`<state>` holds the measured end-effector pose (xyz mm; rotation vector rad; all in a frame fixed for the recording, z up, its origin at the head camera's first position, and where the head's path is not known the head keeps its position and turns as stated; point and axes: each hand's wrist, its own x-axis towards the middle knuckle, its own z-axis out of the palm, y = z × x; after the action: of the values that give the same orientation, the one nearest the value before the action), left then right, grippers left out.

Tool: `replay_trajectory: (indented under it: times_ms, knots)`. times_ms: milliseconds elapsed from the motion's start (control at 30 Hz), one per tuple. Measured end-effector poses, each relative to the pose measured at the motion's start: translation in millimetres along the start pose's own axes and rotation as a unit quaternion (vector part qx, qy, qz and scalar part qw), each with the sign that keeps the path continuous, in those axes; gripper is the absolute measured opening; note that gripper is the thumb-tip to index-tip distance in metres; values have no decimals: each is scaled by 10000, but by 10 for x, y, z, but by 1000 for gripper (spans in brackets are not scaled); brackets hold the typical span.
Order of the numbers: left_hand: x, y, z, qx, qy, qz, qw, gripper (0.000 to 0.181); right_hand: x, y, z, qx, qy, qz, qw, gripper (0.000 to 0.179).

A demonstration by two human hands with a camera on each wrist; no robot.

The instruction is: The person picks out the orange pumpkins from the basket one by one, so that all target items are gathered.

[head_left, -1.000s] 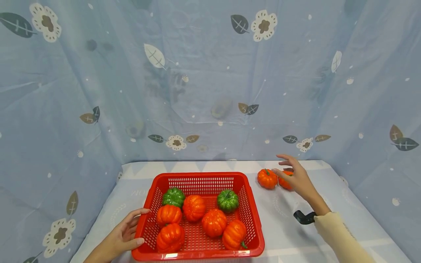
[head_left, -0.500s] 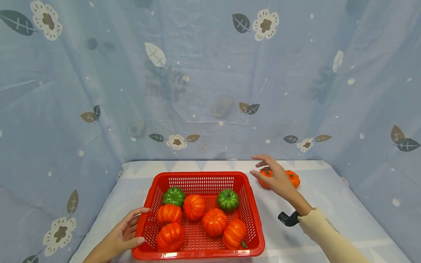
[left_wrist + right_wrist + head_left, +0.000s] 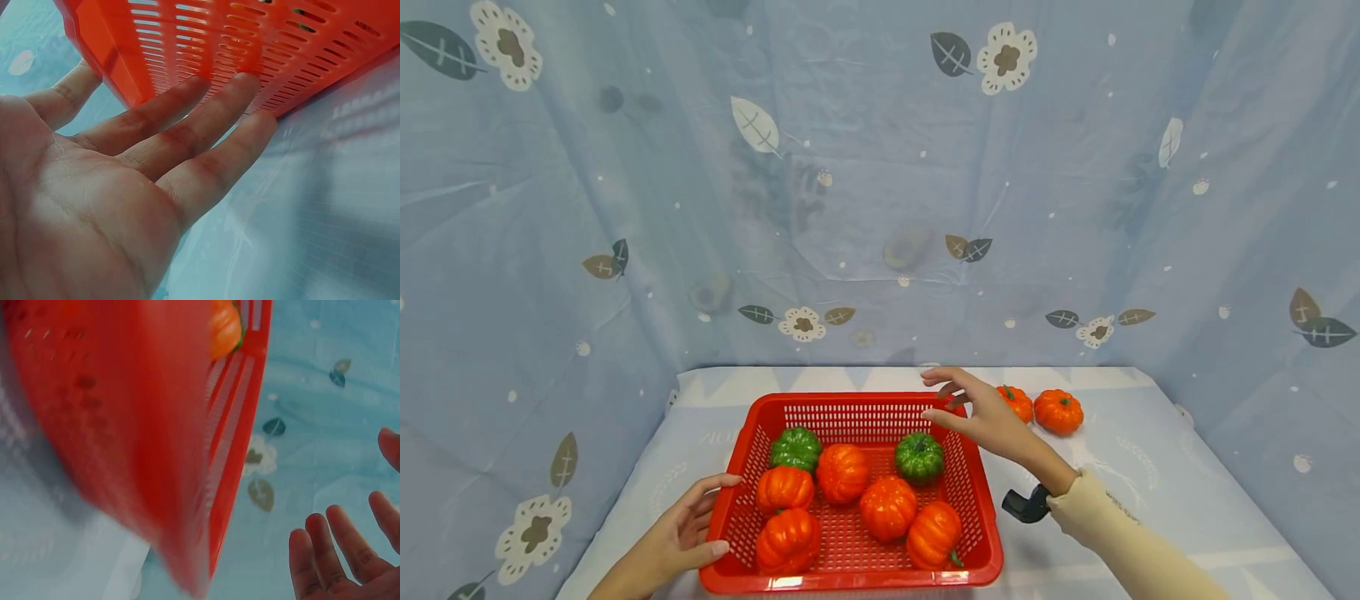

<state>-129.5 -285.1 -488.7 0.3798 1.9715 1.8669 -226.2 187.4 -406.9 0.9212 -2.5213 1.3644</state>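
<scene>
A red plastic basket (image 3: 987, 533) holds several orange pumpkins (image 3: 888, 508) and two green pumpkins (image 3: 919, 458), all small and glossy. At its left side, my left hand (image 3: 681, 533) has thumb and forefinger by the rim. In the left wrist view, its extended fingers (image 3: 215, 125) rest along the slotted outer wall. My right hand (image 3: 988, 421), with nothing in it, hovers over the basket's back right corner, thumb spread from relaxed fingers. The right wrist view has this hand (image 3: 350, 562) beside the blurred red rim, with part of an orange pumpkin (image 3: 225, 328) inside.
Two more orange pumpkins stand on the white-and-blue tablecloth (image 3: 1150, 508) right of the basket; the left one (image 3: 1017, 404) is partly hidden by my right hand, the other (image 3: 1058, 412) is in full sight. A patterned blue curtain (image 3: 880, 208) encloses the back and sides.
My right hand has moved left, from above the two pumpkins on the tablecloth to the basket's back right corner, uncovering the farther pumpkin. The left hand and basket stay in place.
</scene>
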Motion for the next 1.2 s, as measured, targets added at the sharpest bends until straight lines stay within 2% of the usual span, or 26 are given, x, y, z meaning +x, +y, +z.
replay_trajectory:
  times_ms: [233, 400, 667, 867, 967, 1200]
  knots:
    - [3, 9, 31, 47, 162, -147, 9997, 66, 73, -181, 181, 418, -580, 107, 9974, 53]
    - [-4, 11, 41, 75, 275, -196, 9994, 67, 144, -270, 313, 477, -813, 16, 9955, 51]
    - [-2, -1, 42, 183, 376, -231, 9989, 66, 233, -375, 581, 540, -1222, 109, 9910, 56]
    - [-10, -15, 27, 77, 334, -227, 9992, 63, 289, -306, 757, 296, -1662, 167, 9855, 60]
    - [-14, -18, 16, 42, 193, -134, 9997, 63, 309, -269, 822, 167, -1875, 228, 9819, 63]
    - [-8, 2, 16, -35, 131, -130, 9998, 64, 387, -233, 928, -432, -2185, 516, 9735, 67]
